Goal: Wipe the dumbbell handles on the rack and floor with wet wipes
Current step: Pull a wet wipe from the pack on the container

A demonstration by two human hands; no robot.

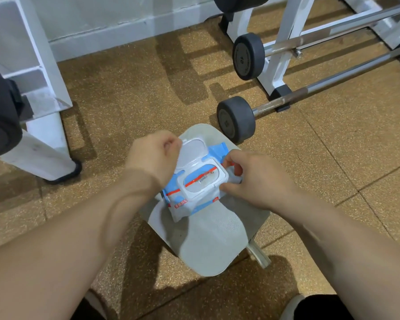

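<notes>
Speckled rubber floor noted. Left hand pinched the flip lid back, exposing the opening; wet wipes pack rested on a grey pad. Right hand gripped its end, steadying it. 2 dumbbells lay beyond, right, handles awaiting wiping.

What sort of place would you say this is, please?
Most likely a gym or weights room: a weighted bar lies on speckled floor tiles beside a white steel rack.

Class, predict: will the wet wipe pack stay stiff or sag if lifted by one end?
Probably sags: the wet wipe pack is creased soft film. Its plastic lid frame likely stays stiff. Lying flat, it should not roll.
</notes>
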